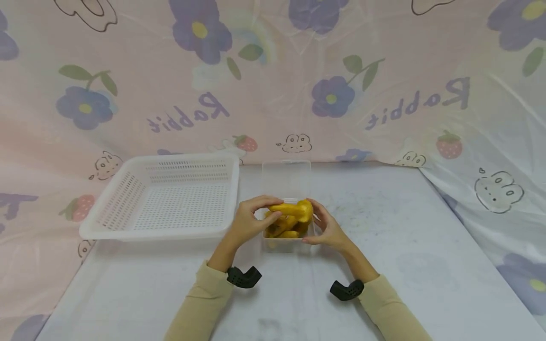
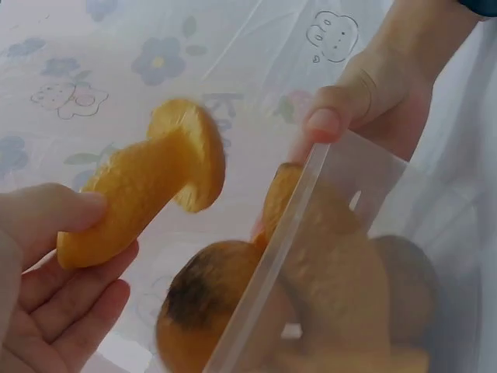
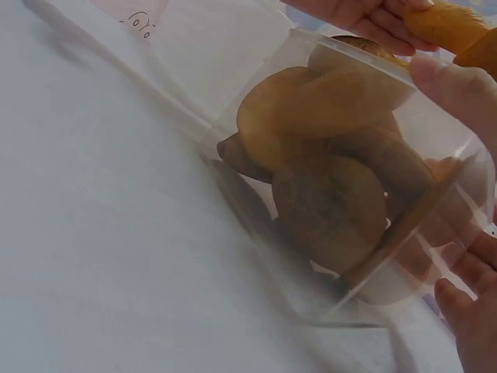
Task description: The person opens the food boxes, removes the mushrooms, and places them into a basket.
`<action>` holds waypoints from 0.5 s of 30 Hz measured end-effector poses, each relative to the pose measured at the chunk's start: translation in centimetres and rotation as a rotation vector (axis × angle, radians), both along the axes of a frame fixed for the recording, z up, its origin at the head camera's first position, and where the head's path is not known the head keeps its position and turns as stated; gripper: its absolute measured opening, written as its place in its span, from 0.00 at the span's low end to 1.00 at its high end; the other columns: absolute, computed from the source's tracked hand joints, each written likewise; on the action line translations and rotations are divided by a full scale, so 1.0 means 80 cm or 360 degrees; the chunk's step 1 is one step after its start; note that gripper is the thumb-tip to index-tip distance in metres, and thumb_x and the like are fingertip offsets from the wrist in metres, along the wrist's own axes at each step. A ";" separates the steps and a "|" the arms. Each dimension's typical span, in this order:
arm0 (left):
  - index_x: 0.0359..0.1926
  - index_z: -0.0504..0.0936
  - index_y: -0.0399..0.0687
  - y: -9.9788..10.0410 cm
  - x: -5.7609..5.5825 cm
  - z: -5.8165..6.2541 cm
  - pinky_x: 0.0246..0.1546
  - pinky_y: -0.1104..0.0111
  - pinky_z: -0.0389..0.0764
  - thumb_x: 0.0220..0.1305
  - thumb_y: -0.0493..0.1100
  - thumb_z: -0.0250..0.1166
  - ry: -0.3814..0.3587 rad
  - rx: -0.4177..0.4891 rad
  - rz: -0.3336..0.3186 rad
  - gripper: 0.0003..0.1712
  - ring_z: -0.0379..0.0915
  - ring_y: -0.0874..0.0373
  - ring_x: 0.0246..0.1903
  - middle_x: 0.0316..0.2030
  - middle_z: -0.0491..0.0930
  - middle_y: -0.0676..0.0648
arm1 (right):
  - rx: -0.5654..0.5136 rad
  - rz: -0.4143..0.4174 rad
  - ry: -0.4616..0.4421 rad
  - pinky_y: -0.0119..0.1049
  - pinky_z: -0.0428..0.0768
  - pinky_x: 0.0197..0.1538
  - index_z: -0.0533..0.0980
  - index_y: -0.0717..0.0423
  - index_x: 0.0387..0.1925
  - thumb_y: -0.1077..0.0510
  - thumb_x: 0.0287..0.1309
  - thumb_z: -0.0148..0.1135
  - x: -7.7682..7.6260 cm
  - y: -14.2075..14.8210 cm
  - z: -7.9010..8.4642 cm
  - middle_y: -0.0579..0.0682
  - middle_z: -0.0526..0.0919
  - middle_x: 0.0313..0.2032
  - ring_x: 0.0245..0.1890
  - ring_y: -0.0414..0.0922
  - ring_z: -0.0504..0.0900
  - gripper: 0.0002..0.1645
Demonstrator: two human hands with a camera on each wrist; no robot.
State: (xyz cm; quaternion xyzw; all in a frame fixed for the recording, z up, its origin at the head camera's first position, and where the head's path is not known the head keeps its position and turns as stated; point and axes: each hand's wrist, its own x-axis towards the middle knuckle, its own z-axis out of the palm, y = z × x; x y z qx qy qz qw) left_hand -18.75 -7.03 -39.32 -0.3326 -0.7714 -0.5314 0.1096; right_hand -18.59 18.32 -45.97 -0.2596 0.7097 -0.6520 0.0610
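Observation:
My left hand (image 1: 249, 223) pinches a yellow mushroom (image 1: 290, 209) by its stem between thumb and fingers, over a clear plastic box (image 1: 287, 245). In the left wrist view the mushroom (image 2: 147, 183) lies sideways, its cap toward the box. Several more yellow mushrooms (image 1: 290, 234) fill the box; one cap (image 2: 206, 287) there has a dark patch. My right hand (image 1: 330, 229) grips the box at its right side, thumb on the rim in the left wrist view. Through the clear wall, the right wrist view shows the piled mushrooms (image 3: 330, 206).
To the left stands a large white perforated basket (image 1: 155, 233), near the box. A clear lid (image 1: 286, 177) stands raised behind the box. The white table (image 1: 405, 255) ends at a printed cloth (image 1: 273, 85) behind it. Black devices (image 1: 244, 277) sit on both wrists.

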 end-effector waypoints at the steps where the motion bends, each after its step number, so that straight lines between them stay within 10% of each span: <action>1: 0.45 0.84 0.37 -0.004 0.001 0.000 0.51 0.71 0.84 0.56 0.33 0.69 0.0000 0.0018 0.0031 0.14 0.82 0.54 0.45 0.44 0.86 0.39 | 0.0004 -0.0002 -0.0003 0.11 0.61 0.66 0.47 0.65 0.73 0.58 0.44 0.77 0.001 0.000 0.001 0.70 0.48 0.73 0.73 0.33 0.57 0.63; 6: 0.43 0.85 0.35 -0.027 0.003 0.004 0.48 0.78 0.83 0.54 0.31 0.70 0.0034 0.0113 0.0177 0.13 0.80 0.68 0.41 0.41 0.86 0.37 | 0.0021 0.0007 0.0002 0.32 0.59 0.76 0.45 0.67 0.73 0.60 0.44 0.77 0.002 0.000 0.004 0.70 0.50 0.73 0.75 0.61 0.45 0.64; 10: 0.42 0.85 0.33 -0.050 0.001 0.011 0.48 0.82 0.82 0.52 0.29 0.70 0.0080 0.0154 0.0279 0.14 0.78 0.76 0.40 0.40 0.86 0.35 | 0.0035 0.0018 0.0007 0.59 0.50 0.74 0.45 0.68 0.73 0.62 0.43 0.76 0.001 0.000 0.004 0.70 0.52 0.71 0.75 0.64 0.45 0.63; 15: 0.43 0.83 0.29 -0.082 -0.004 0.020 0.48 0.84 0.80 0.51 0.26 0.69 0.0093 0.0234 0.0394 0.15 0.77 0.80 0.43 0.42 0.85 0.33 | 0.0045 0.0017 -0.0003 0.62 0.48 0.73 0.45 0.66 0.73 0.63 0.43 0.76 0.000 -0.001 0.004 0.69 0.53 0.72 0.76 0.58 0.48 0.63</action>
